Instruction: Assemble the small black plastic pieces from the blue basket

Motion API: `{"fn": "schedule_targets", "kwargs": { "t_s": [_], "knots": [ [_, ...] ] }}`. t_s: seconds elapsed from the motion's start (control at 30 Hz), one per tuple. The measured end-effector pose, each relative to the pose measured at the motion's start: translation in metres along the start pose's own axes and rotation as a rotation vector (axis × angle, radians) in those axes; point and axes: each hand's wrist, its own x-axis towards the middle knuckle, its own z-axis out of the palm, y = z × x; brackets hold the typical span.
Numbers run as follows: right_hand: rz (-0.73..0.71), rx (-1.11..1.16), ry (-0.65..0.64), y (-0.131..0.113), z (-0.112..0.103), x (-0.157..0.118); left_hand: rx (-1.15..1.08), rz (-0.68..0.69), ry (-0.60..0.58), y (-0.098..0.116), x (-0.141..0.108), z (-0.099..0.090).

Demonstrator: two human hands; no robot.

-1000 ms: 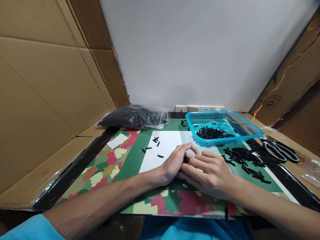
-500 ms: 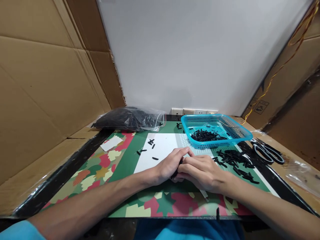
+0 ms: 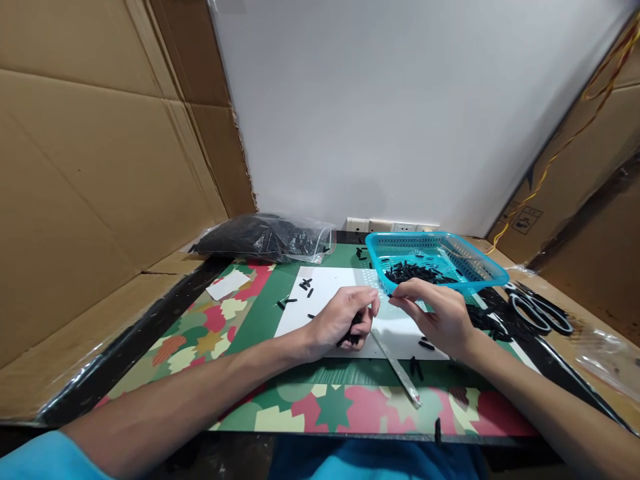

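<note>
Several small black pieces [image 3: 356, 327] are wrapped in the fingers of my left hand [image 3: 343, 320], which is closed over the white sheet [image 3: 330, 280]. My right hand [image 3: 435, 313] is raised to its right, thumb and fingertips pinched on a small dark piece [image 3: 391, 297] near the front rim of the blue basket [image 3: 483, 285]. A gap separates the two hands. Below and between them a thin light-coloured strip [image 3: 400, 373] lies slanted on the mat. Black pieces [image 3: 417, 272] are heaped inside the basket.
A clear bag of black material [image 3: 255, 237] lies at the back left, near a white paper piece [image 3: 227, 285]. Scissors [image 3: 535, 310] are at the right. More black pieces [image 3: 485, 319] lie behind my right hand. Cardboard walls [image 3: 90, 153] flank the table.
My hands, together before, are now apart. The right one has moved right and up with its fingers pinched. The black pieces in my left hand and the strip below show more clearly.
</note>
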Motion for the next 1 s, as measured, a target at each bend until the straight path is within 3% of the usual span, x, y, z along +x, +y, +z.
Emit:
{"fn": "schedule_targets", "kwargs": {
  "t_s": [0.17,0.43,1.0],
  "knots": [
    [0.010,0.072,-0.035,-0.0013,0.0059,-0.0047,0.025,0.041,-0.003,-0.0012,-0.0018,0.0020],
    [0.007,0.059,-0.047,-0.0019,0.0040,-0.0048,0.177,0.262,0.043,-0.0057,-0.0071,0.0038],
    [0.021,-0.006,-0.073,0.0004,0.0040,-0.0043,0.094,0.251,0.140,0.0018,-0.0067,0.0048]
  ]
}}
